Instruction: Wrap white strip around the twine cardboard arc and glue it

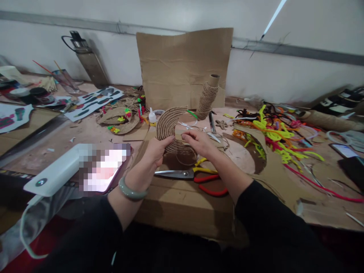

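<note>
One C-shaped piece of ribbed brown twine (165, 125), held above the desk (31, 159); mouth towards three o'clock, long axis roughly twelve to five. Left hand (156, 151), nearer: thumb pressed on the lower curve, other fingers mostly hidden, clasping the piece. Right hand (200, 142): fingers drawn together at the mouth, the main curve at nine o'clock from them (whether they pinch a strand, cannot tell). One brown twine spool on a cardboard tube (207, 96): between one and two o'clock from the piece.
</note>
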A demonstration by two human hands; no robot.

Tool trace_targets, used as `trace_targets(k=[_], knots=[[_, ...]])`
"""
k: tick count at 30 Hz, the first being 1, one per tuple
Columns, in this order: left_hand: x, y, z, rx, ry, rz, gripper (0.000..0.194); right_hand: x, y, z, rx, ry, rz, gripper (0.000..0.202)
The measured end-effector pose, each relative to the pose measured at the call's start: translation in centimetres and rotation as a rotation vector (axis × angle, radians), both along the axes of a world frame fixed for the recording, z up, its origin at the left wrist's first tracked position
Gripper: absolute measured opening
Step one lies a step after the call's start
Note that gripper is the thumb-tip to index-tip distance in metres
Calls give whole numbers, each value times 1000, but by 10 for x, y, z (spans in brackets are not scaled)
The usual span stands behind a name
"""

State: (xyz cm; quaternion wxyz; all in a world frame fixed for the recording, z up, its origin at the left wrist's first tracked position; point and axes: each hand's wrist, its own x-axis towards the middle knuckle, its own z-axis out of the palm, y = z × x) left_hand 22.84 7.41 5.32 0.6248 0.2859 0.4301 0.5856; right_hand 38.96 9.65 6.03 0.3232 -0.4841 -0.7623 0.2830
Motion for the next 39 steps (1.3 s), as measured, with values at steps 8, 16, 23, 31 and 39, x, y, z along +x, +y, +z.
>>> trace_targets(k=[8,16,23,31,39], knots=[[-1,3,-3,6,15,-1,38,18,-11,52,85,-158,-31,22],[-1,4,-2,-3,-4,53,32,60,-79,39,-205,-795,223,26],[-1,3,-4,33,10,22,33,62,-101,18,-103,-857,261,49],[-5,5,-3,-25,-7,60,30,75,-130,26,-118,-943,218,59],[-4,2,2,-5,0,47,25,130,-152,16,-5,-482,-20,46]])
